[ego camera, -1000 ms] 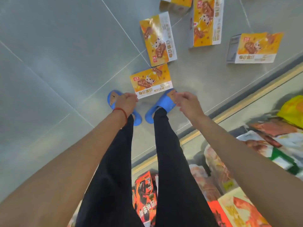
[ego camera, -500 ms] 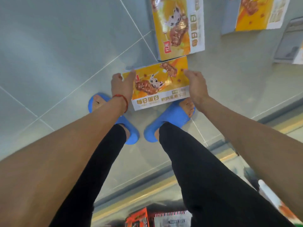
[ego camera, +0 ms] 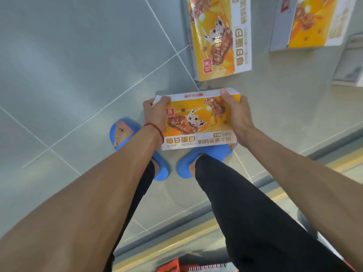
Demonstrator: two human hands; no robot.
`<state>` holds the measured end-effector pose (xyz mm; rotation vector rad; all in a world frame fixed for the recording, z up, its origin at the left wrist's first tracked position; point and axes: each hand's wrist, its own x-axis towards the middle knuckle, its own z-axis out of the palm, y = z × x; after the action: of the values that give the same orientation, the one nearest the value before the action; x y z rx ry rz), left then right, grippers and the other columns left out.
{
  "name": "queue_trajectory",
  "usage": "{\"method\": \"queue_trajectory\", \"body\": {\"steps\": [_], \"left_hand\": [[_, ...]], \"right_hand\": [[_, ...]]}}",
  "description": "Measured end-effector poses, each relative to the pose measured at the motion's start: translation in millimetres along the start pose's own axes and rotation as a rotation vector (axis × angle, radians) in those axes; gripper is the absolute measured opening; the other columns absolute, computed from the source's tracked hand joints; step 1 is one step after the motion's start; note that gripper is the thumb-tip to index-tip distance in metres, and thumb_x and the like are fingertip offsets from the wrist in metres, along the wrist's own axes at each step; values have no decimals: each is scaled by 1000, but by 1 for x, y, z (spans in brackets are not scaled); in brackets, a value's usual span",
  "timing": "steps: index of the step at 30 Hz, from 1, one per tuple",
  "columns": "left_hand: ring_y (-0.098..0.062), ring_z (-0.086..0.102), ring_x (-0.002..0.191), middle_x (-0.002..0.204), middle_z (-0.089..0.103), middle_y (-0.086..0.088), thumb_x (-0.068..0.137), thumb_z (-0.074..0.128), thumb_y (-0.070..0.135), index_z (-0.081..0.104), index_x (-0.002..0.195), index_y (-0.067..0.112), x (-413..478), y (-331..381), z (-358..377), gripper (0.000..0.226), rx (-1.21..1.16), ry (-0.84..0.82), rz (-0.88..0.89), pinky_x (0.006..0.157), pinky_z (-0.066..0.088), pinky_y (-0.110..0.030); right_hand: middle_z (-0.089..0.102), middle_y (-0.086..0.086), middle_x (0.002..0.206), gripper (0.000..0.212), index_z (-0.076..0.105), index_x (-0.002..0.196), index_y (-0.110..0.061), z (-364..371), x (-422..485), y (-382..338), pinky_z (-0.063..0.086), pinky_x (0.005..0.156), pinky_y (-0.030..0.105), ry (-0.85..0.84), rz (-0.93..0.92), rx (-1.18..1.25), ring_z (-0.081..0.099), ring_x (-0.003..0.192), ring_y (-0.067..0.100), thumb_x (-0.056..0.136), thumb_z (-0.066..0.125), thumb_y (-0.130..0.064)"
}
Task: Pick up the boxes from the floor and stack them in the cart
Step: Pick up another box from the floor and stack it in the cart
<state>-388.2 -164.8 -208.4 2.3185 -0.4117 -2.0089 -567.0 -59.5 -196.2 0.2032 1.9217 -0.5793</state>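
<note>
- Both hands gripped one yellow box (ego camera: 198,122) by its short ends: the left hand (ego camera: 155,112) wrapped the left end, fingers curled over the far corner, and the right hand (ego camera: 238,112) clamped the right end with the thumb on the printed top
- That held box sat face up and tilted slightly, directly above the toes of the blue slippers (ego camera: 204,160); whether it was clear of the floor (ego camera: 68,65) could not be told
- A red string bracelet (ego camera: 155,128) circled the left wrist, just beside the held box's near-left corner
- A second yellow box (ego camera: 218,36) lay flat on the grey tiled floor just beyond the held box
- A third box (ego camera: 310,22) lay beyond and to the right of the held box, well apart from it
- Black trouser legs (ego camera: 245,203) ran down to the slippers, nearer the camera than the held box
</note>
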Motion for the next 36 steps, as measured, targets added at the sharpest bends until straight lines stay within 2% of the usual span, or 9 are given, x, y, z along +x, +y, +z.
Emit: {"method": "queue_trajectory", "body": {"steps": [6,10,12,13,16,20,25,29,36], "left_hand": [[-21,69,77,97,67,-10,91,65,19,42,124,22,-92,20,-40,40,31,-9,50,70,59,-35],[-28,72,93,109,69,-10,77,72,28,57,113,33,-158,36,-83,39,24,-15,64,83,60,-51],[-27,72,85,97,71,-10,88,62,20,58,110,20,-196,43,-103,22,19,-72,96,67,62,-39],[-27,73,85,100,71,-11,91,58,19,56,119,15,-214,47,-113,29,39,-82,104,61,60,-33],[-24,73,95,122,67,-11,92,58,31,45,144,20,-264,59,-144,54,59,-65,186,65,59,-30],[-15,66,99,131,60,-4,103,49,38,44,145,28,-336,79,-185,43,70,6,293,64,56,-22],[-19,66,108,133,60,-1,102,49,34,48,137,37,-416,94,-237,35,-129,58,334,81,59,-35],[-13,65,102,116,63,9,106,43,34,48,131,37,-474,97,-266,26,-242,132,426,77,56,-27],[-23,61,121,131,64,1,102,48,30,58,128,31,-551,74,-300,28,-491,252,523,100,51,-45]], "right_hand": [[71,2,115,53,47,116,-29,-13,-106,-18,62,88,45,10,-15,55,76,94,19,85,67,-66],[72,2,116,49,46,119,-32,-14,-183,-45,61,91,49,7,-61,66,77,95,20,83,72,-55],[70,1,119,48,45,127,-31,-14,-224,-58,62,90,46,-4,-93,46,76,95,18,89,70,-49],[70,0,121,48,45,131,-31,-14,-245,-65,63,89,43,-7,-112,36,76,96,18,93,68,-46],[68,-4,125,45,46,139,-33,-14,-307,-81,62,80,31,-40,-180,30,74,101,16,99,65,-37],[68,-10,125,44,48,142,-36,-12,-390,-101,57,72,21,-92,-268,19,72,103,11,101,61,-27],[65,-13,131,51,47,147,-37,-2,-481,-126,55,68,11,-113,-412,18,67,107,0,102,60,-19],[64,-19,128,58,46,150,-37,4,-535,-146,57,73,14,-170,-480,24,65,115,8,99,61,-13],[61,-18,129,67,47,145,-33,0,-604,-172,52,72,9,-364,-643,-80,60,115,-3,82,67,-21]]}}
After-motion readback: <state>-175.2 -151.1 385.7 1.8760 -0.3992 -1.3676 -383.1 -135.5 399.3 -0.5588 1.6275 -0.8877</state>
